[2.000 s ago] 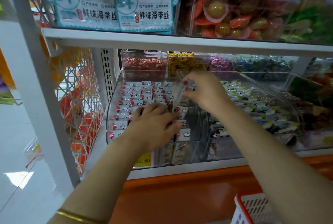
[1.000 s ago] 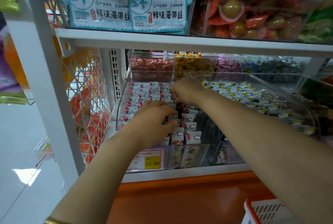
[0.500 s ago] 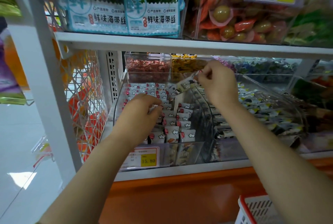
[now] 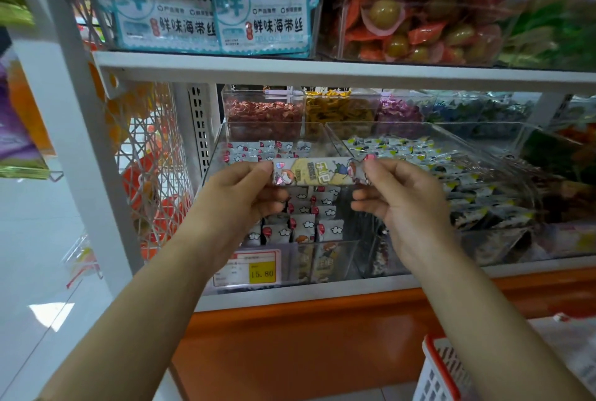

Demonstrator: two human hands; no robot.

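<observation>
White shop shelving (image 4: 322, 73) fills the view, with clear bins of wrapped snacks on it. At the middle, the left fingers (image 4: 256, 170) pinch the left end of a long snack packet (image 4: 317, 172), with thumb and forefinger closed on the foil edge. The other fingers of the left hand (image 4: 237, 197) are curled below, and I cannot see them touch anything. The right fingers (image 4: 375, 169) pinch the right end in the same way, and the rest of the right hand (image 4: 400, 203) curls loosely under the packet.

The packet is held level between both hands, stretched from end to end, with its printed face toward the camera. It is in the air, above and in front of the left bin (image 4: 325, 255), and not touching it. In this bin small white packets (image 4: 303, 226) with red marks stand in rows. A price tag (image 4: 246, 268) with a yellow field sits on the front wall of the bin.

Just beside it, on the right, a second bin (image 4: 419, 125) holds packets with dark and yellow print. Behind both bins, smaller boxes (image 4: 264, 110) hold red, yellow and purple sweets. On the shelf above lie blue seaweed packs (image 4: 261, 13). Low on the right, a red and white basket (image 4: 442, 368) shows at the edge.
</observation>
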